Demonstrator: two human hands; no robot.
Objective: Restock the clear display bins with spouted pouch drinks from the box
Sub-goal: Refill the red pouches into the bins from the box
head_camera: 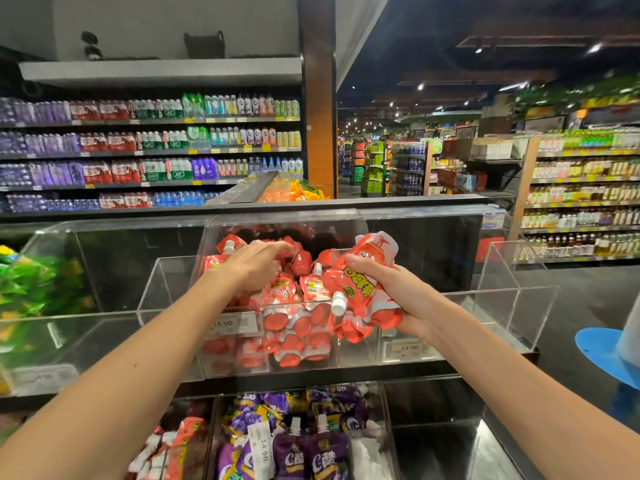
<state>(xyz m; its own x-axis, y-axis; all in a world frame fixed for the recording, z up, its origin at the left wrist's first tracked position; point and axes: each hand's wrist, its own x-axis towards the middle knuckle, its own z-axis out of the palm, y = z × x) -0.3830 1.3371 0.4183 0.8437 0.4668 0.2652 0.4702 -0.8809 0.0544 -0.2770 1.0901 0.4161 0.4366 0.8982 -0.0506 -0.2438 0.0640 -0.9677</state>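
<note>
A bundle of red pouches (363, 282) is clasped in the right hand (394, 299) over the clear bin (360, 355); the left hand (258, 265) is laid on the piled pouches (294, 317), and whether anything is gripped cannot be told.

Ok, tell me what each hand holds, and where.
Right hand grips red pouches round their bodies. Left hand lies on the pile in the bin; grip unclear.

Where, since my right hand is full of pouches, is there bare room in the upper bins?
The right bin looks bare, from the red pouches to its end wall. The left bin has room between the green pouches and the middle bin. The middle bin is crowded: red pouches heaped, left hand on them.
</note>
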